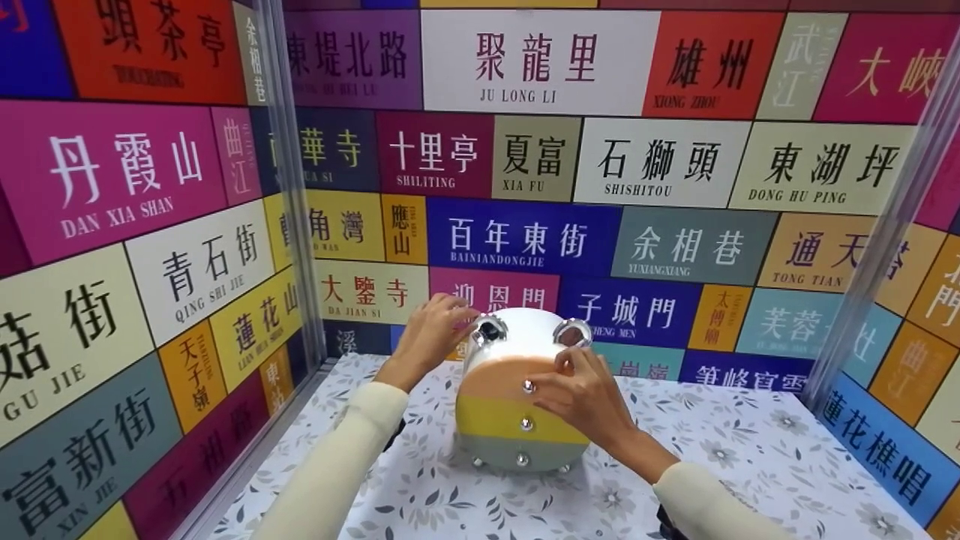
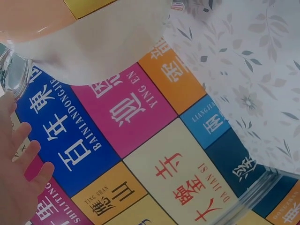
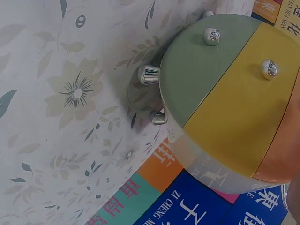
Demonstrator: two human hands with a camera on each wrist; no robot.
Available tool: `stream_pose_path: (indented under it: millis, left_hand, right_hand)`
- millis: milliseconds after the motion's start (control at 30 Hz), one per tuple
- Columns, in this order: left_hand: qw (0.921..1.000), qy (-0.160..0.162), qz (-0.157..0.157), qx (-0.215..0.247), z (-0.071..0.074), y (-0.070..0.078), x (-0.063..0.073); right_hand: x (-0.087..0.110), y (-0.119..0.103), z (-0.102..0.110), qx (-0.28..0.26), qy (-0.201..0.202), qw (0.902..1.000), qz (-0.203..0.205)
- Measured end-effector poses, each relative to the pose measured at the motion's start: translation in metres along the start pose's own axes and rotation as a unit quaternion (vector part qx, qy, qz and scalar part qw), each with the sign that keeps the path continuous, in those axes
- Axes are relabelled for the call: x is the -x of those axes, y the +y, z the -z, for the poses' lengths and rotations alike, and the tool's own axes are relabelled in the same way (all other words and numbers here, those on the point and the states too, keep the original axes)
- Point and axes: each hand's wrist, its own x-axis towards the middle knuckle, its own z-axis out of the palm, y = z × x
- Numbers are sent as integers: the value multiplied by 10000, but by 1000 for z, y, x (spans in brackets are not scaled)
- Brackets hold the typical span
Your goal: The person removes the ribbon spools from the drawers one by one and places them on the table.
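You faced wall panels lettered like street signs: a white panel (image 1: 538, 61) read "JU LONG LI", a magenta panel (image 1: 112, 176) "DAN XIA SHAN", a blue panel (image 1: 521, 238) "BAINIANDONGJIE", another white panel (image 1: 660, 163) "SHISHITOU". Your left wrist view showed a cream panel (image 2: 187, 180) reading "DA JIAN SI".

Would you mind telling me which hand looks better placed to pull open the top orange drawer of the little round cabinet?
The right hand, probably: its fingers already rest on the orange drawer front beside the silver knob. The left hand sits at the cabinet's upper back corner, steadying it.
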Motion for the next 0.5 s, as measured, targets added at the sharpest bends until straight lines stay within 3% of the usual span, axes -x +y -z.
stream_pose_path:
  millis: [500]
  left_hand:
    - [9996, 286, -74, -2, -2, 0, -2]
  right_hand:
    - [-7, -3, -9, 301, 234, 9992, 88]
